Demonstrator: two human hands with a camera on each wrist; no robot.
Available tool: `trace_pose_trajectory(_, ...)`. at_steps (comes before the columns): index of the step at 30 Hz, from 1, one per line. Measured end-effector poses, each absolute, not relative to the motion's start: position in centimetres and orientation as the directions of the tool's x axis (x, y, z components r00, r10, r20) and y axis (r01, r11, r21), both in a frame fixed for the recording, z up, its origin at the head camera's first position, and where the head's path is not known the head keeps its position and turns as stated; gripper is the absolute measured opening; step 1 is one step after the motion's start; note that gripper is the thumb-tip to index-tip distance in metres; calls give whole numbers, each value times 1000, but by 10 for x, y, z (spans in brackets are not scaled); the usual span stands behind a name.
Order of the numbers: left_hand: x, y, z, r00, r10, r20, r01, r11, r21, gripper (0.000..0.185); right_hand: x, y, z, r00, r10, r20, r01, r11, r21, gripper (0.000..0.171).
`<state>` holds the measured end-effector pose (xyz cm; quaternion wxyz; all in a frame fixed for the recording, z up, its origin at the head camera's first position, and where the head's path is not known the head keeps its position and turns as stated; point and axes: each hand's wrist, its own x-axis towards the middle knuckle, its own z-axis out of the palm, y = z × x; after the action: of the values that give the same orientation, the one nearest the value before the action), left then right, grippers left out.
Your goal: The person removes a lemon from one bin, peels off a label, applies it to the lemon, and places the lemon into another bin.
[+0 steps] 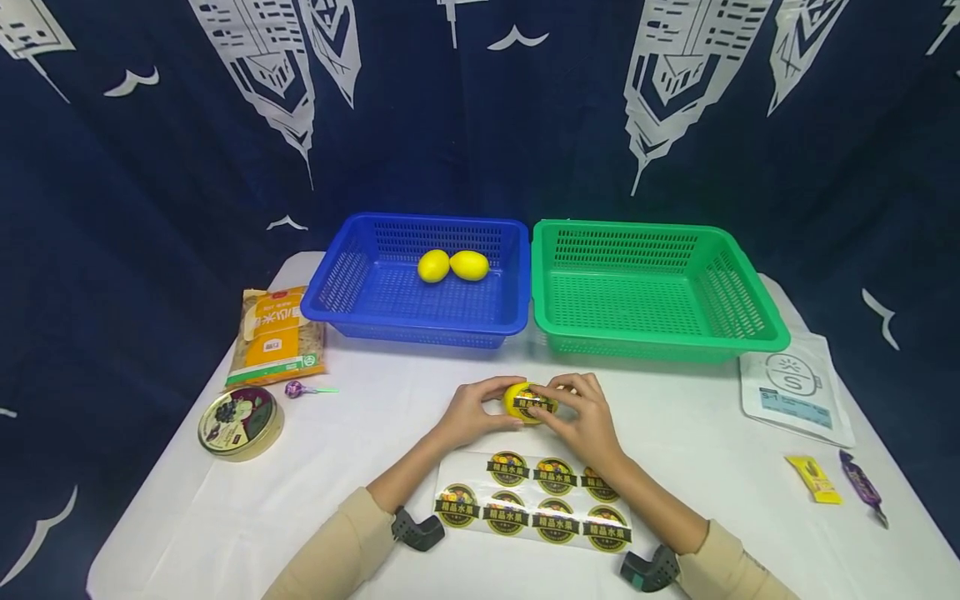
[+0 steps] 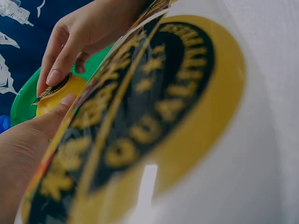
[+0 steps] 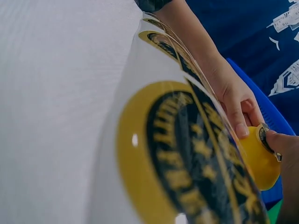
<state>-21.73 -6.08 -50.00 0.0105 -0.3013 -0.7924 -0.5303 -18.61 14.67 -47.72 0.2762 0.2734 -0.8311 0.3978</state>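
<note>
1. Lemon (image 1: 512,398), one: just beyond the sticker sheet (image 1: 531,496).
2. Left hand (image 1: 474,408): gripping the lemon's end.
3. Right hand (image 1: 588,418): pinching the label (image 1: 523,403) against it.
4. Advised: smooth from centre outward, lemon steady.

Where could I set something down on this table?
Bare table lies between the lollipop and left hand, and between the right hand and yellow packet. It's crowded mid-table: both hands hold a lemon just beyond the sticker sheet.
</note>
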Motion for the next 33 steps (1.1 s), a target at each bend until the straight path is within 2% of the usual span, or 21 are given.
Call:
trace_pose_trajectory(5, -217, -62, -500, -811, 475, 342, 496, 247, 832, 64, -186, 147, -482, -717, -246, 652, -666, 518, -537, 35)
trace_pose_trajectory(11, -217, -61, -498, -811, 483, 331, 482, 229, 846, 63, -186, 149, -485, -764, -266, 588, -642, 407, -650, 39)
trace_pose_trajectory(17, -218, -61, -496, -827, 504, 250, 363, 138, 922, 62, -182, 149, -474, -758, -307, 576, -653, 337, -679, 43)
trace_pose_trajectory(25, -219, -59, -492, -873, 462, 156, 240, 127, 962, 36, -173, 146, -458, -771, -329, 545, -630, 269, -729, 43)
trace_pose_trajectory(29, -214, -60, -479, -865, 485, 129, 211, 120, 970, 34, -179, 149, -471, -772, -332, 541, -625, 245, -741, 44)
trace_pose_trajectory(33, -218, -62, -482, -853, 511, 104, 175, 94, 980, 36, -180, 149, -472, -763, -335, 553, -637, 243, -731, 45)
